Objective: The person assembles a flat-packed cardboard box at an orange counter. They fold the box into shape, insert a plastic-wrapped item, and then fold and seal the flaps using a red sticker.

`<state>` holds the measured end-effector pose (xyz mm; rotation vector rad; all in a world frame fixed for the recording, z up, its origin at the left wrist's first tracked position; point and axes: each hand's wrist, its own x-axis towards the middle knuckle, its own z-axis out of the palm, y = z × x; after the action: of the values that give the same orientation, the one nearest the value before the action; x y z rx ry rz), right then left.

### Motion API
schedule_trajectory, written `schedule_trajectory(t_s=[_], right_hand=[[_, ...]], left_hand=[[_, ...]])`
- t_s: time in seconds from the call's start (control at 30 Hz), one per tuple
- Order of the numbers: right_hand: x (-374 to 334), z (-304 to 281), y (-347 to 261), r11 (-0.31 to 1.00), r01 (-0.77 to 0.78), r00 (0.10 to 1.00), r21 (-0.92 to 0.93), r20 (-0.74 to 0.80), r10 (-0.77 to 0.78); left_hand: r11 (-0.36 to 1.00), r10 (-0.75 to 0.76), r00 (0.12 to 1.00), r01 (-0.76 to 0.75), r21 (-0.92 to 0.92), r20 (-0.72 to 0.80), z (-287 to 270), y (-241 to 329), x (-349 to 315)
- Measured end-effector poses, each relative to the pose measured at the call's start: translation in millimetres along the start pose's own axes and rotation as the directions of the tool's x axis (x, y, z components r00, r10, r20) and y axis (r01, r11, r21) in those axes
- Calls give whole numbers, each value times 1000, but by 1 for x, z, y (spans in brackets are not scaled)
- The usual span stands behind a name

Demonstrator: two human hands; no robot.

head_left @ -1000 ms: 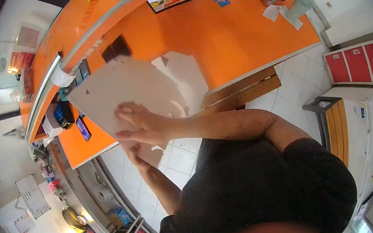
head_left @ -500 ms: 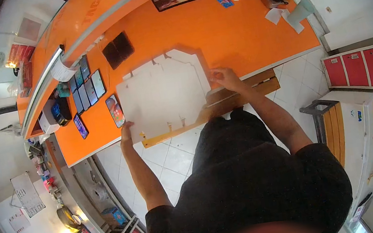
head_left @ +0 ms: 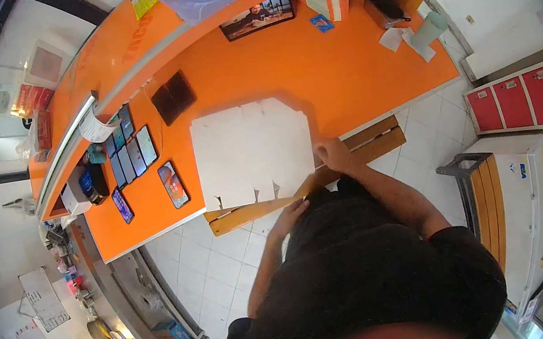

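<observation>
A flat white cardboard box blank point(head_left: 251, 151), with cut corners and small slots along its edges, lies over the front part of the orange counter. Its near edge overhangs a wooden bench. My right hand point(head_left: 335, 156) is at its right edge, fingers bent together against the cardboard. Close to my body, my left hand point(head_left: 289, 219) is just below the near edge, off the cardboard, with its fingers stretched out. Left of the blank, a phone with a lit screen point(head_left: 173, 184) lies on the counter.
Several phones point(head_left: 131, 155) lie in rows on the orange counter point(head_left: 256, 66) at the left. A dark brown folded wallet-like item point(head_left: 174, 98) sits farther back. A tablet point(head_left: 257, 17) leans at the rear. The slatted wooden bench point(head_left: 376, 140) runs along the counter's front edge.
The cardboard blank has turned and shifted slightly toward me. My left hand has left its lower left corner and moved right, toward my body. My right hand has slid down along the right edge.
</observation>
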<state>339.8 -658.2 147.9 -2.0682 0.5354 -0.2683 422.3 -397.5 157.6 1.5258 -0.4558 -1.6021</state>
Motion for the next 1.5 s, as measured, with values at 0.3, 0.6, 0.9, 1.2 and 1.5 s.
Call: schedule_trajectory(t_s=[0.3, 0.6, 0.9, 1.2, 1.5], right_hand=[[-73, 9, 36, 644, -655, 740, 394, 507, 442], [-47, 80, 106, 346, -595, 760, 726, 367, 537], [-27, 49, 87, -26, -589, 475, 807, 372, 797], [-32, 69, 193, 656, -675, 707, 337, 42, 706], [-88, -84, 337, 199, -181, 567, 963, -63, 821]], left_hand=[[854, 15, 943, -185, -486, -333, 28, -115, 47], [555, -234, 870, -247, -794, -435, 63, -49, 50], [417, -159, 892, -328, -848, -424, 70, -63, 81], [388, -232, 860, -346, -854, -454, 75, -34, 73], [520, -241, 758, -426, -740, -606, 81, -25, 69]])
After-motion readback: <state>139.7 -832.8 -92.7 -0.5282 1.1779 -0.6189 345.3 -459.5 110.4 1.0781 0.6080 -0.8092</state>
